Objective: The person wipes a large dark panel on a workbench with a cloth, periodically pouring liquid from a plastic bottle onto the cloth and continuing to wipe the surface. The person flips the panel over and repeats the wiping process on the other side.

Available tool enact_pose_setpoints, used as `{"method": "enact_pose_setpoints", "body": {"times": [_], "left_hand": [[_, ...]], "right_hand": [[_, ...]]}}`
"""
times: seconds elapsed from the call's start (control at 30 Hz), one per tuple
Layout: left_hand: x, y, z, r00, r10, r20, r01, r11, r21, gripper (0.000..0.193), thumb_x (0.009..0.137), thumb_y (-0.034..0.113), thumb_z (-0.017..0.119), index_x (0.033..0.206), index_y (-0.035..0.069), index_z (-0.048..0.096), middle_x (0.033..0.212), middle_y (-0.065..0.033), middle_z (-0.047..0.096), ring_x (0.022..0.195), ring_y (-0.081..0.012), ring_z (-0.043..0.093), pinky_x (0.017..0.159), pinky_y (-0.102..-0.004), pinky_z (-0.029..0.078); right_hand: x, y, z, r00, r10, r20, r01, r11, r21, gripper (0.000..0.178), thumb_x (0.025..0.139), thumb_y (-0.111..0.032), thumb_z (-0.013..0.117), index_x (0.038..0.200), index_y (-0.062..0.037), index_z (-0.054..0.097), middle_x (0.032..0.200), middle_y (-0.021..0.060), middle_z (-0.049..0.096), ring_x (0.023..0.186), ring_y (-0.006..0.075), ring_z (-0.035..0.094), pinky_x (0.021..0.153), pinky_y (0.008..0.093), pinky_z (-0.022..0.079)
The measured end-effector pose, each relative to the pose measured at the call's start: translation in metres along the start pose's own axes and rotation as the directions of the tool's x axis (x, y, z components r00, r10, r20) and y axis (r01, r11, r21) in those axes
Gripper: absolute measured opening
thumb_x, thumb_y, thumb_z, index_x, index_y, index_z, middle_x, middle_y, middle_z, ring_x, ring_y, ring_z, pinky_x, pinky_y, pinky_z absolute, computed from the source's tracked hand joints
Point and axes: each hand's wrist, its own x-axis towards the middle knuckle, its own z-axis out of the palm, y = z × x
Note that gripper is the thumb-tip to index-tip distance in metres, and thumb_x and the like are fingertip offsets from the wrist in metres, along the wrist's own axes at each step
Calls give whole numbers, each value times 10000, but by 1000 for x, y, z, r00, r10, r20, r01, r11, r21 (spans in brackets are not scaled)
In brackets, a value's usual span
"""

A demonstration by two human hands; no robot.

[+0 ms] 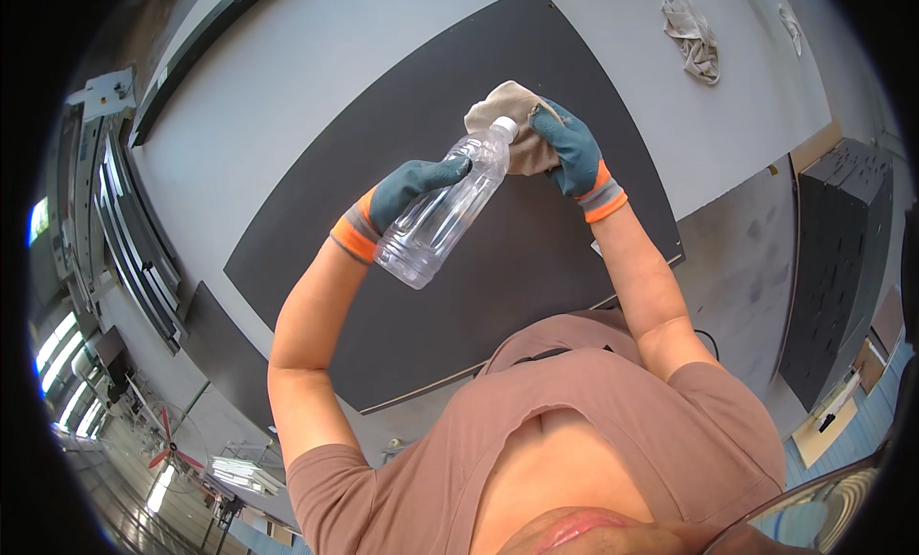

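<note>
My left hand (414,188), in a dark teal work glove with an orange cuff, grips a clear plastic bottle (455,210) around its upper body. The bottle is tilted, its white cap (504,127) pointing up and to the right. A beige cloth (512,105) is pinched in my right hand (571,153), which wears a matching glove. The cloth lies against the capped end of the bottle. Below both hands is a large dark grey panel (459,296) on a pale work table (316,67).
A crumpled cloth (691,38) lies on the table at the far right. On the right stands a stack of dark panels (833,258). Long dark strips (139,239) are piled at the left, and a dark bar (191,62) runs along the far left edge. A fan (172,447) stands lower left.
</note>
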Motion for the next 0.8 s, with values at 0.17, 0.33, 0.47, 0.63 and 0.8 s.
{"method": "enact_pose_setpoints", "body": {"times": [0.17, 0.33, 0.47, 0.63, 0.8], "left_hand": [[6, 5, 12, 990, -110, 89, 123, 980, -156, 331, 1100, 310, 678, 1149, -7, 761, 941, -110, 809, 741, -159, 789, 651, -299, 678], [16, 3, 9, 973, -191, 130, 217, 948, -234, 325, 1097, 273, 669, 1178, -33, 745, 958, -157, 814, 748, -207, 804, 657, -342, 697], [18, 5, 8, 974, -206, 92, 221, 953, -206, 334, 1095, 279, 672, 1181, -37, 741, 954, -153, 812, 736, -206, 801, 648, -341, 695], [15, 7, 17, 985, -173, -24, 173, 985, -15, 344, 1073, 327, 722, 1145, -6, 769, 899, -69, 796, 707, -126, 763, 631, -275, 640], [17, 4, 5, 983, 145, -115, -70, 866, 496, 549, 972, 456, 808, 1215, -34, 750, 1052, -86, 762, 932, -154, 727, 844, -344, 606]], "right_hand": [[-8, 0, -16, 1000, 8, -22, -9, 999, -42, 470, 1099, -308, 636, 1459, -7, 660, 1294, 78, 718, 1181, 162, 663, 1049, 330, 547], [-10, 1, -27, 999, 40, -5, -40, 997, -64, 455, 1089, -308, 652, 1429, -7, 675, 1281, 64, 714, 1172, 152, 656, 1046, 322, 540], [-9, 4, -28, 998, 64, -15, -64, 998, -29, 450, 1085, -314, 658, 1412, -5, 681, 1271, 61, 712, 1168, 151, 656, 1045, 325, 541], [-6, 4, -28, 996, 86, 38, -87, 996, 25, 466, 1090, -300, 651, 1441, 7, 656, 1302, 77, 707, 1175, 164, 666, 1045, 329, 552], [9, -5, -17, 997, 78, 24, -80, 992, 99, 496, 1093, -291, 666, 1476, 22, 626, 1345, 89, 702, 1220, 186, 676, 1076, 349, 558]]}}
